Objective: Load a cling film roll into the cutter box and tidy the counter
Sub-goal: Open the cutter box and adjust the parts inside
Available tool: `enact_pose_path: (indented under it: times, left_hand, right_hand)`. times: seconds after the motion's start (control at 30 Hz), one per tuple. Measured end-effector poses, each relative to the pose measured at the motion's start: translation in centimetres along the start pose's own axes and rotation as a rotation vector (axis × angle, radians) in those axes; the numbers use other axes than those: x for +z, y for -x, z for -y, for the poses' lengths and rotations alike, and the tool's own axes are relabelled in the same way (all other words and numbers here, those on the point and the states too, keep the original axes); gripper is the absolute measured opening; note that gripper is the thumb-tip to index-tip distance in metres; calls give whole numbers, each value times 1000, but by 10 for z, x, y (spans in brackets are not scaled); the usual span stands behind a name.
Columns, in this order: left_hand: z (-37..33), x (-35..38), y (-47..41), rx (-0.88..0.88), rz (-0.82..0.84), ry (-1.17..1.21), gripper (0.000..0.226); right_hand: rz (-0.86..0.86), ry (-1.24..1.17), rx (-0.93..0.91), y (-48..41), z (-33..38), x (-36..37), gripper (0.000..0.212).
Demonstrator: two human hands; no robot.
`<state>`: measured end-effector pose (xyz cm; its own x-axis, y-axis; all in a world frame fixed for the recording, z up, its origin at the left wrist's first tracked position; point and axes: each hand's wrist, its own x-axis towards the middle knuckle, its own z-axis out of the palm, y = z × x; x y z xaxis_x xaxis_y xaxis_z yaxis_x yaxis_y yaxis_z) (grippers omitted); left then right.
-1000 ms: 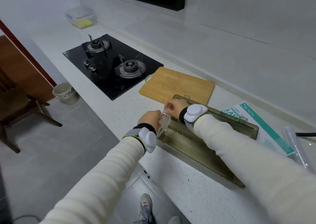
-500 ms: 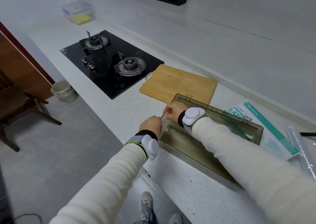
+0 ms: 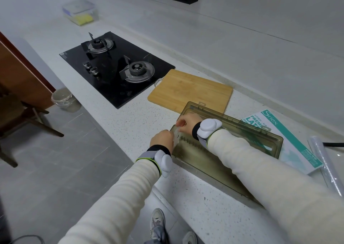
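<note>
A long, smoky-olive, see-through plastic cutter box [image 3: 186, 150] lies on the speckled white bench [image 3: 130, 117]. Its hinged lid [image 3: 242, 127] is thrown back flat on the far side, so the trough is open from above for loading. Both hands work at the box's left end. The right hand [image 3: 187, 124] reaches across the trough and pinches a small clear piece [image 3: 176, 134] between thumb and fingertips at the end wall. The left hand [image 3: 162, 139], just outside that end, curls its fingers round the same piece, though the back of the hand hides most of the grip. What the piece is cannot be told. It may be an end fitting for the roll's core, which would explain two hands at one corner: one steadies, one aligns.

No roll can be seen in the trough. The clear, tube-shaped cling film roll [image 3: 320, 156] lies well past the box's right end, beside and perhaps overlapping a flat white-and-teal cardboard carton [image 3: 297, 143] that juts out from behind the lid. It is parked within the right hand's reach for the loading step, which I judge not yet begun. At the box's far left corner a bamboo chopping board [image 3: 191, 92] meets the lid, and farther left sits a black glass two-burner hob [image 3: 115, 70]. The carton is probably what the tidying concerns.
</note>
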<state>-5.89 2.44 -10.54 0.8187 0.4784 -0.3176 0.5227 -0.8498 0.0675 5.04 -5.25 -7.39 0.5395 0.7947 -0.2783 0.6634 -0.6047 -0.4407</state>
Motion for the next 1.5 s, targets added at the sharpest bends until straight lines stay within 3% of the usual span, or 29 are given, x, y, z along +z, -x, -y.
enact_pose_path:
  times: [0.97, 1.5]
  left_hand:
    - [5, -2, 3, -8, -124, 19, 19]
    - [3, -8, -11, -2, -40, -2, 20]
  right_hand:
    - [44, -35, 164, 11, -3, 0, 32]
    - [28, -35, 182, 6, -5, 0, 32]
